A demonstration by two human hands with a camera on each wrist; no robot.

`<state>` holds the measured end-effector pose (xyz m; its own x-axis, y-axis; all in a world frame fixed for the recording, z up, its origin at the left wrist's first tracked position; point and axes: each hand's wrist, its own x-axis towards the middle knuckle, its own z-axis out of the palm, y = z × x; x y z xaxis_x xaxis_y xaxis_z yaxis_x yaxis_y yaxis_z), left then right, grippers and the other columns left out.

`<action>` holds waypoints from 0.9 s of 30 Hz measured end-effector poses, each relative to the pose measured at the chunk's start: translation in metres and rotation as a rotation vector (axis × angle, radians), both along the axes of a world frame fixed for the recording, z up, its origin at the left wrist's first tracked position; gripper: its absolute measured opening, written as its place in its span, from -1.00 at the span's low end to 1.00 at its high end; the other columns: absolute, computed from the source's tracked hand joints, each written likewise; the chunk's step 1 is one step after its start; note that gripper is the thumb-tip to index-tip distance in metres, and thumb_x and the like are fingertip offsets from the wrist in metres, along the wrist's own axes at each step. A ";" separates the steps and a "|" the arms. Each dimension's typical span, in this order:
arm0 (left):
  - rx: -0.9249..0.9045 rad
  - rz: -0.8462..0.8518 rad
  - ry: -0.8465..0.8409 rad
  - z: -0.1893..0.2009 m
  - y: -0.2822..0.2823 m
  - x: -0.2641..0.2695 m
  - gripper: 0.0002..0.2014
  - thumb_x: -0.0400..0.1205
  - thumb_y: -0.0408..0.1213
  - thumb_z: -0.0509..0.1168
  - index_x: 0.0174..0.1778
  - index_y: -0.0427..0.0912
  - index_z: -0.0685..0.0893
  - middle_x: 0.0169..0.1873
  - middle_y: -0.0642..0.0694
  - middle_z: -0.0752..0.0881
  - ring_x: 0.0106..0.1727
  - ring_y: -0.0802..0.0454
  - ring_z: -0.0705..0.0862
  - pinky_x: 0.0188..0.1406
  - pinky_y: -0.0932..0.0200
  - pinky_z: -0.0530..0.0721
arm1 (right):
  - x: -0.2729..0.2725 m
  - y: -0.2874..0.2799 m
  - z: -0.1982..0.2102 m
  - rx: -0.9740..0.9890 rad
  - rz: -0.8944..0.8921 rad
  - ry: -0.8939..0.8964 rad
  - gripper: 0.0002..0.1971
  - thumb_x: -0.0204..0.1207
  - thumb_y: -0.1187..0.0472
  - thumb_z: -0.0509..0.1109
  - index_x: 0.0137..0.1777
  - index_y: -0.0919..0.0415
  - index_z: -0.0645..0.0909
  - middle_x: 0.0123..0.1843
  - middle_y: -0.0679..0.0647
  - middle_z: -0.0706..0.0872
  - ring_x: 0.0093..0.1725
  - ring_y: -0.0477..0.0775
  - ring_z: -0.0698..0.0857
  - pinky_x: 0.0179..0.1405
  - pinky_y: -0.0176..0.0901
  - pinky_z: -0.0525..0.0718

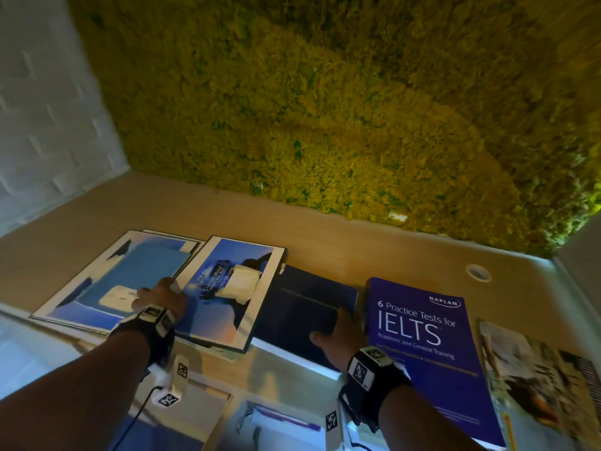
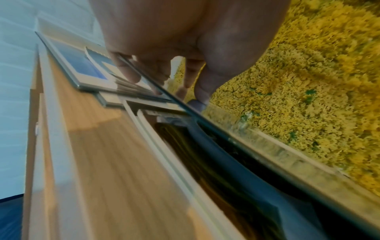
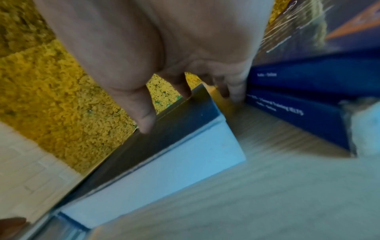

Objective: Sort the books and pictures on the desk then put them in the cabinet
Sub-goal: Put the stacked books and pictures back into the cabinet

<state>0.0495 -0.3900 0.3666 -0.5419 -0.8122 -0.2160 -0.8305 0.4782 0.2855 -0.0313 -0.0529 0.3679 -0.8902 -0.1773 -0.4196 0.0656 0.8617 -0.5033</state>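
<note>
The left hand (image 1: 159,296) pinches the near-left edge of a framed picture (image 1: 227,288), thumb on the glass and fingers under it, so that side is tilted up off the worktop (image 1: 325,252) while its right side lies over a dark navy book (image 1: 309,307). The right hand (image 1: 336,336) has a narrow grip on that book's right edge, thumb on the cover and fingers curled down beside it, close against the purple IELTS book (image 1: 422,340). Another framed picture (image 1: 110,278), with a spiral notebook on it, lies toward the worktop's left end, and a magazine (image 1: 536,366) lies at the right end; all sit along the front edge, and the navy book's near end looks to overhang it. The risk, as I judge it, is that pulling the book while the frame leans on it drags the frame sideways, so it slides from a thin edge pinch and drops on its glass. The fingers wedged against the IELTS book have little room, so the navy book could slip and tip off the front edge.
</note>
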 end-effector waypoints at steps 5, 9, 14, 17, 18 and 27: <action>0.038 0.052 -0.036 0.005 -0.004 0.013 -0.51 0.70 0.11 0.15 0.46 -0.08 0.48 0.36 -0.42 0.42 0.38 -0.42 0.46 0.46 -0.32 0.44 | 0.014 -0.012 0.001 0.074 0.138 0.178 -0.19 0.62 -0.20 0.36 0.78 -0.13 0.05 0.82 0.06 -0.32 0.80 0.34 -0.19 0.76 0.32 0.04; -0.105 -0.143 0.050 0.008 0.029 0.012 -0.55 0.59 0.13 0.27 0.39 0.11 0.53 0.26 -0.19 0.50 0.19 -0.19 0.61 0.18 -0.17 0.67 | 0.019 -0.012 -0.002 0.035 0.133 0.202 -0.18 0.61 -0.17 0.38 0.77 -0.18 0.03 0.82 0.07 -0.29 0.79 0.35 -0.14 0.75 0.35 0.09; 0.291 -0.509 0.202 0.005 0.119 -0.032 -0.64 0.67 0.07 0.22 0.24 -0.10 0.58 0.10 -0.10 0.67 0.06 -0.04 0.67 -0.06 0.10 0.59 | 0.007 -0.001 -0.005 -0.180 -0.176 0.102 0.00 0.55 -0.01 0.53 0.80 -0.02 -0.09 0.80 0.18 0.01 0.72 0.41 0.21 0.65 0.31 0.36; 0.340 -0.506 0.034 -0.024 0.123 -0.057 -0.18 0.29 0.47 0.03 0.09 -0.16 0.69 -0.08 -0.16 0.71 -0.08 -0.15 0.72 -0.05 -0.02 0.69 | 0.002 0.000 -0.006 -0.319 -0.272 0.035 -0.10 0.47 0.01 0.58 0.72 0.01 0.15 0.62 0.23 0.46 0.49 0.34 0.57 0.43 0.20 0.60; 0.342 -0.482 0.025 -0.024 0.124 -0.057 -0.17 0.23 0.49 0.06 0.09 -0.13 0.70 -0.06 -0.15 0.72 -0.06 -0.16 0.72 0.01 -0.05 0.71 | 0.002 0.000 -0.007 -0.348 -0.287 0.019 -0.19 0.41 -0.05 0.59 0.62 -0.01 0.30 0.52 0.23 0.57 0.36 0.30 0.65 0.33 0.17 0.65; 0.540 -0.287 0.399 0.000 0.136 -0.055 -0.53 0.22 0.02 0.55 -0.11 -0.08 0.51 -0.05 -0.29 0.69 -0.01 -0.29 0.70 -0.02 -0.11 0.66 | -0.003 0.003 0.020 -0.663 -0.381 -0.047 -0.16 0.45 -0.07 0.61 0.69 -0.07 0.30 0.64 0.10 0.44 0.58 0.28 0.50 0.52 0.29 0.53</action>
<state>-0.0057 -0.2541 0.3664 -0.8388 -0.4624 -0.2875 -0.4767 0.3687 0.7980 -0.0340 -0.0501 0.3877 -0.9242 -0.0898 -0.3712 0.3314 0.2943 -0.8964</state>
